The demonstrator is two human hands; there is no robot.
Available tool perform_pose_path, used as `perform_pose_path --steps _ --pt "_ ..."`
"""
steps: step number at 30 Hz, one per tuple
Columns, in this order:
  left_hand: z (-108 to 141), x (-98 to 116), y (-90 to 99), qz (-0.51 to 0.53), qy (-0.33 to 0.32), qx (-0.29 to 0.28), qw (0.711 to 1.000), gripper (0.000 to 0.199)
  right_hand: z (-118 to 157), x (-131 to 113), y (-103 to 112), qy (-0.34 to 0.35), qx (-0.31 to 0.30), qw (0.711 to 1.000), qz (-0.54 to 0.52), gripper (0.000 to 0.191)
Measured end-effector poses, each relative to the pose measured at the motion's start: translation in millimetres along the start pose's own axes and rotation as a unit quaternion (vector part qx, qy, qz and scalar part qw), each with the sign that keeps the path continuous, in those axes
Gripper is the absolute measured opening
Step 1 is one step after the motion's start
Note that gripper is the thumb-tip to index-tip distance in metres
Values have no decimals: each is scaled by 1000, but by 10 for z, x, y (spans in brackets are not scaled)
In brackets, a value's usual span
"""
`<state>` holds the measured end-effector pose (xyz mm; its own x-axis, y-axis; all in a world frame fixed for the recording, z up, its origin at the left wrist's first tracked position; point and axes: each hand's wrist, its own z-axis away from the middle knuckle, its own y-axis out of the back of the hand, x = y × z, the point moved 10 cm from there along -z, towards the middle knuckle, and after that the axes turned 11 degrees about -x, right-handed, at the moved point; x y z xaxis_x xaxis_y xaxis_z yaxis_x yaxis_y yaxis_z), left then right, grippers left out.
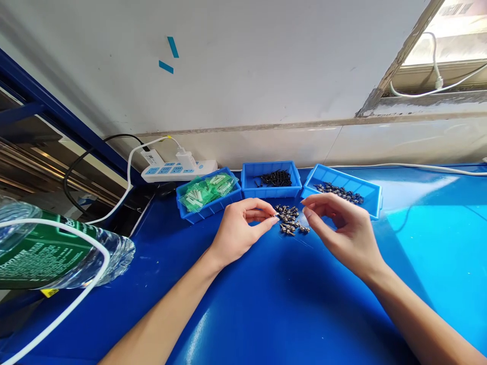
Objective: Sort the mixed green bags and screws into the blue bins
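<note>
Several small metal parts (289, 215) lie in a loose pile on the blue table (274, 299), between my two hands. At the pile's left edge my left hand (243, 228) has its thumb and forefinger brought together on something too small to make out. My right hand (338, 228) is just right of the pile, fingers curved, with a narrow gap between thumb and forefinger and nothing visible in it. Behind the hands, the middle blue bin (272, 192) holds black screws (277, 178), and the right blue bin (371, 195) holds dark metal parts (340, 192).
The left blue bin (213, 209) holds green-and-clear packets (207, 191). Behind it sits a white power strip (205, 168) with plugs and cables. A large water bottle (49, 248) lies at the left, with a white cable (85, 291) crossing in front. A wall (247, 66) rises behind the table.
</note>
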<state>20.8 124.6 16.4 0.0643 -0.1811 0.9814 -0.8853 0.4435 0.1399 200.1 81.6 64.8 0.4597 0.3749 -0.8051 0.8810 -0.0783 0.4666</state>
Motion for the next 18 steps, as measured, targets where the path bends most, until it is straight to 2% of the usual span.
perform_pose_path --steps 5,9,12,15,18 --pt "-1 -30 -4 82 11 9 997 25 15 154 -309 -72 -129 979 -141 23" --pt "10 -65 -77 109 42 -13 993 42 52 226 -427 -105 -161 959 -210 32" --pt "11 -42 -139 104 46 -41 993 41 54 237 -462 -118 -180 946 -241 31" --pt "8 51 -160 29 8 -59 998 26 35 228 -417 -121 -175 943 -257 26" --pt "33 194 -163 -161 -65 -55 983 14 -10 202 -213 -107 -112 966 -205 24"
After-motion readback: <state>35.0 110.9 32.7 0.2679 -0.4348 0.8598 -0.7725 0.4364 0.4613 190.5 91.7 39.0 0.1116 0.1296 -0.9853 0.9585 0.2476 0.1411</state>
